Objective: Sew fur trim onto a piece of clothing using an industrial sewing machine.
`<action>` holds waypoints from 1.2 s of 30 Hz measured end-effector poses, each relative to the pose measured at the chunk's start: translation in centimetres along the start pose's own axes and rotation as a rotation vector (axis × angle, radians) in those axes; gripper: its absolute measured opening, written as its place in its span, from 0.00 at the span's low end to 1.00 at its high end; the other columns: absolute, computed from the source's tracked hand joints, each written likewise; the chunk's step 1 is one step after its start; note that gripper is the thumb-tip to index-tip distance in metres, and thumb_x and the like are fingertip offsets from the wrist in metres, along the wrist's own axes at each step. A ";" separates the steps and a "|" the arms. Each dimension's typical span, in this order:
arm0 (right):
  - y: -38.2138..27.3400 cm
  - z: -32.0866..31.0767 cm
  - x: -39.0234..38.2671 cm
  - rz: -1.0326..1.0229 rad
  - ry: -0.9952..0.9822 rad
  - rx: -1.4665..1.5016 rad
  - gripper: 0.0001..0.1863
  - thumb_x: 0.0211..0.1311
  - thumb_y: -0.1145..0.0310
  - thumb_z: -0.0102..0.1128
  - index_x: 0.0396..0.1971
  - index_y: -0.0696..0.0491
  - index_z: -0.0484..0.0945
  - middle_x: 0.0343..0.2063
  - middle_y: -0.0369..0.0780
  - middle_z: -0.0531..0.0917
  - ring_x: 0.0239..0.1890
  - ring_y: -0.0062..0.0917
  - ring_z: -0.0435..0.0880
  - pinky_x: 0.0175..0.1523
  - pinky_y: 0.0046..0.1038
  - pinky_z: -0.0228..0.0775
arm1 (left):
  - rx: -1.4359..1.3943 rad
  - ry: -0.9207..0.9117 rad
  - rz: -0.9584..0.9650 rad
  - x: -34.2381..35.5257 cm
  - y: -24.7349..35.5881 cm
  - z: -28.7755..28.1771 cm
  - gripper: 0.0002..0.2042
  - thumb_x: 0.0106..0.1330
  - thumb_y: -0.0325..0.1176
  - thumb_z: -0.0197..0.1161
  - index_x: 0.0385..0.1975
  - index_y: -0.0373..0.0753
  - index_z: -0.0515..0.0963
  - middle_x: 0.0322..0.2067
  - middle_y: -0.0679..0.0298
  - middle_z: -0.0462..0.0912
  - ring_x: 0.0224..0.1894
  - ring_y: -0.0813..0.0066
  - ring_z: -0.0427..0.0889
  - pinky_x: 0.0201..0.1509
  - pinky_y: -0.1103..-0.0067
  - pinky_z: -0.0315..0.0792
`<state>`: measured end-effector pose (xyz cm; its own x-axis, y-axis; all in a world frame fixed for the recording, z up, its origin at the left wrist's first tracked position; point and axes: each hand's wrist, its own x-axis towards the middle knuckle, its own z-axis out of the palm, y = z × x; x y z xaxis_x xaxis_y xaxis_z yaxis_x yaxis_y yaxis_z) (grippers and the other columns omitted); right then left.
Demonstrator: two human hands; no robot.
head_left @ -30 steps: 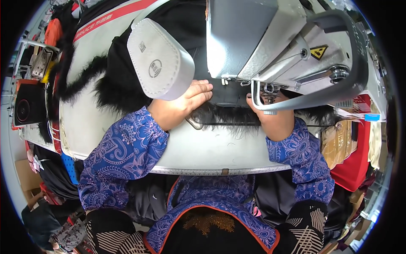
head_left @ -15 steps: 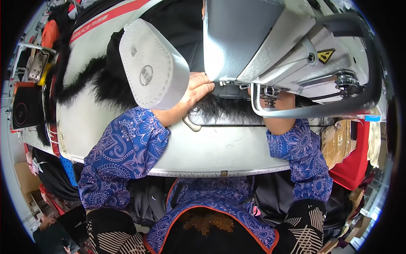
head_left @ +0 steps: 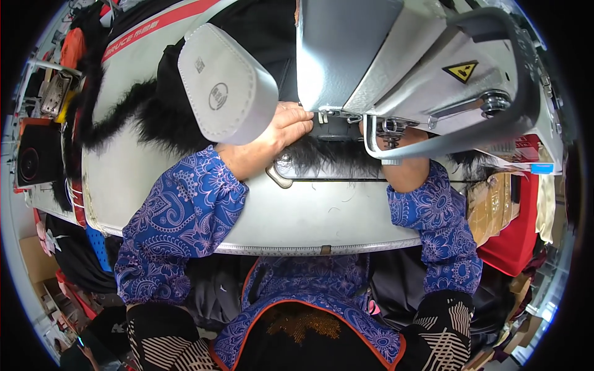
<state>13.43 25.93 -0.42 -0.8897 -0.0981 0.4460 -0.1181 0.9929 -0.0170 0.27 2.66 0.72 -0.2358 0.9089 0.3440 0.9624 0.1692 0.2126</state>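
A sewing machine (head_left: 346, 49) with a grey and white head stands over black fabric (head_left: 263, 25) that has a long strip of black fur trim (head_left: 318, 154) along it. My left hand (head_left: 281, 133) lies on the fabric just left of the needle area, its fingers stretched out and close together. Part of it is covered by a white, rounded, stitched-edge pad (head_left: 229, 93). To the right, my right hand (head_left: 416, 137) reaches in behind the machine's looped metal guard (head_left: 445, 148). Its fingers are hidden by the machine head, so what they touch does not show.
The white table (head_left: 322, 213) has a ruler strip (head_left: 278, 248) along its front edge. More black fur (head_left: 120, 120) trails leftward. On the right are a red bin (head_left: 520, 229) and a taped brown package (head_left: 489, 207); a dark speaker-like box (head_left: 38, 154) stands far left.
The view has shifted slightly, so the machine's side and guard look different. A little more dark fabric shows under the needle area. Both hands stay nearly in place.
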 end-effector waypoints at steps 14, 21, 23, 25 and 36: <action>-0.5 -5.1 -1.2 -0.068 -0.121 0.021 0.13 0.51 0.74 0.56 0.38 0.54 0.78 0.38 0.40 0.80 0.40 0.34 0.81 0.41 0.31 0.76 | 0.125 0.203 -0.002 -1.9 3.1 0.3 0.10 0.47 0.29 0.60 0.31 0.40 0.81 0.38 0.65 0.84 0.41 0.68 0.82 0.34 0.76 0.79; -4.0 -3.0 0.8 -0.235 -0.168 0.162 0.18 0.47 0.78 0.58 0.43 0.58 0.79 0.43 0.46 0.81 0.47 0.37 0.82 0.51 0.33 0.76 | 0.180 0.248 0.030 -1.4 3.0 0.6 0.08 0.48 0.31 0.60 0.30 0.42 0.80 0.38 0.67 0.84 0.38 0.72 0.82 0.34 0.78 0.77; -4.0 -3.0 0.9 -0.230 -0.160 0.146 0.16 0.48 0.77 0.59 0.41 0.58 0.80 0.41 0.45 0.82 0.45 0.35 0.83 0.50 0.32 0.76 | 0.180 0.262 0.014 -1.7 2.8 0.5 0.08 0.49 0.31 0.60 0.29 0.42 0.80 0.38 0.68 0.84 0.37 0.72 0.82 0.34 0.78 0.77; -4.1 -2.8 0.9 -0.204 -0.132 0.138 0.12 0.48 0.76 0.60 0.36 0.58 0.81 0.37 0.43 0.83 0.43 0.34 0.84 0.47 0.32 0.77 | 0.164 0.224 -0.056 -2.1 2.2 0.1 0.10 0.46 0.29 0.61 0.30 0.40 0.81 0.37 0.66 0.85 0.38 0.70 0.83 0.38 0.76 0.78; -3.5 -3.1 0.4 -0.169 -0.145 0.147 0.12 0.47 0.76 0.61 0.35 0.55 0.83 0.36 0.42 0.84 0.43 0.34 0.84 0.48 0.32 0.77 | 0.143 0.233 0.022 -2.4 1.4 -0.3 0.08 0.48 0.30 0.61 0.28 0.41 0.81 0.38 0.67 0.85 0.37 0.70 0.82 0.35 0.77 0.77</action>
<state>14.90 22.60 2.60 -0.9044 -0.2808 0.3212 -0.3238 0.9420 -0.0882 2.17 0.58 0.49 -0.2236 0.8034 0.5519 0.9729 0.2180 0.0768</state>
